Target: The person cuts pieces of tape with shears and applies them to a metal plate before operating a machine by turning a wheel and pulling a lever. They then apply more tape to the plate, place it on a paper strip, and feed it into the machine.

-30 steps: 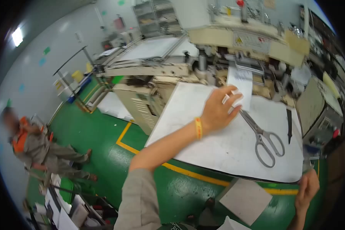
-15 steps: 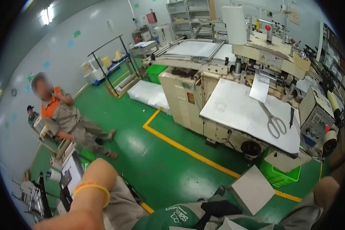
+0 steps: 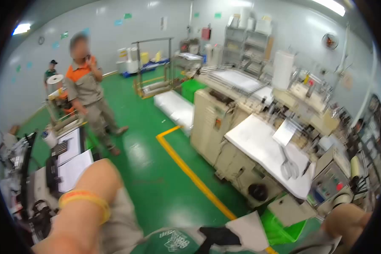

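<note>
My left hand (image 3: 100,175), with a yellow wristband (image 3: 84,202) at the wrist, lies over my grey-trousered leg at lower left. Its fingers point away and are hidden; beside it are white sheets of paper (image 3: 75,169) on a desk. At the lower right edge is my right hand (image 3: 347,220), blurred, close to my other leg; its fingers cannot be made out. Neither hand visibly holds anything. Large scissors (image 3: 288,168) and a small dark tool (image 3: 306,168) lie on a machine's white tabletop (image 3: 252,137), apart from both hands.
A person in an orange and grey uniform (image 3: 86,82) stands at left, one hand near the head. Another person (image 3: 51,70) is farther back. The cream machine (image 3: 207,127) has a control box (image 3: 331,175) at right. Below are a green crate (image 3: 283,230) and a pale box (image 3: 247,230).
The view has turned and tilted up, showing more wall and the desk papers at left. My left hand keeps much the same pose. The standing person still has a hand near the head.
</note>
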### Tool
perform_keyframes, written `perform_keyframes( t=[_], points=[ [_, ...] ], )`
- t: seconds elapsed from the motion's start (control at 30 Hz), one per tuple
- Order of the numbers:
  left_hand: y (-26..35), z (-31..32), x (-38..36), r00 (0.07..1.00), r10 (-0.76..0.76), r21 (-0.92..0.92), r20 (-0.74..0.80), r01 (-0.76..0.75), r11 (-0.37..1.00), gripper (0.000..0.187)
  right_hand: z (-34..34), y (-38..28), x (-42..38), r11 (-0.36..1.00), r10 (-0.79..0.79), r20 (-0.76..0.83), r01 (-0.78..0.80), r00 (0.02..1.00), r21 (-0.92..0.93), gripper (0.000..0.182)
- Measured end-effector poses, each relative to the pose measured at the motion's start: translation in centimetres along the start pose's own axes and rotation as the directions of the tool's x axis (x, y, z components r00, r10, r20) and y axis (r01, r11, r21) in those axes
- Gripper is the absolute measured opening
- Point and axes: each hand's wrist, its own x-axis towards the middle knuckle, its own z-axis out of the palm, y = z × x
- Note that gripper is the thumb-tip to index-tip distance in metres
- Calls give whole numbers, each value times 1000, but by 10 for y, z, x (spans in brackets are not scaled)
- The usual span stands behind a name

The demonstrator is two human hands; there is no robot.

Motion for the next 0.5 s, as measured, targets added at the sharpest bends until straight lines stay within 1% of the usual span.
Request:
perform_keyframes(
  t=[0.03, 0.1, 0.13, 0.17, 0.2, 0.23, 0.27, 0.3, 0.33, 0.37, 0.4, 0.43, 0.47, 0.5],
  points=[
    [3, 3, 2, 998, 24, 76, -58, -20, 997, 24, -5, 1, -8, 998, 54, -26, -53, 998, 35, 24],
    [14, 9, -10, 985, 62, 367, -161, 2, 930, 17, -20, 11, -30, 986, 149, -58, -144, 987, 77, 23],
    [20, 24, -30, 929, -60, 310, -366, 183, 933, 17, -27, 14, -46, 980, 191, -86, -184, 978, 75, 23],
    [29, 49, -55, 815, -168, 216, -554, 336, 917, 17, -37, 16, -68, 968, 248, -117, -241, 962, 74, 23],
    [54, 64, -82, 713, -469, 49, -521, 574, 818, 18, -40, 14, -90, 944, 324, -107, -314, 940, 99, 23],
    [78, 67, -114, 594, -727, 121, -345, 796, 593, 19, -39, 13, -111, 896, 431, -52, -421, 901, 142, 23],
    [101, 86, -143, 332, -894, 51, -302, 942, 333, 20, -35, 8, -129, 828, 532, 32, -528, 846, 189, 22],
    [139, 93, -167, -83, -988, 197, -132, 974, -108, 24, -23, -2, -143, 690, 659, 218, -694, 720, 205, 22],
    [184, 98, -199, -501, -864, 171, 52, 857, -487, 34, -15, -12, -155, 487, 754, 442, -865, 485, 118, 24],
    [242, 101, -225, -690, -696, 294, 200, 720, -629, 42, -4, -20, -173, 388, 761, 542, -920, 357, 62, 19],
    [303, 91, -247, -770, -413, 656, 486, 634, -410, 53, 2, -21, -204, 328, 738, 607, -943, 296, 61, 17],
    [333, 81, -223, -791, 37, 792, 611, 611, 2, 64, 5, -19, -234, 267, 709, 666, -962, 232, 51, 15],
    [351, 74, -216, -672, 486, 694, 559, 700, 170, 71, 10, -15, -249, 186, 733, 659, -981, 170, 46, 14],
    [405, 61, -230, -663, 494, 778, 563, 627, -46, 77, 13, -9, -262, 95, 758, 645, -995, 95, 34, 13]
  ],
)
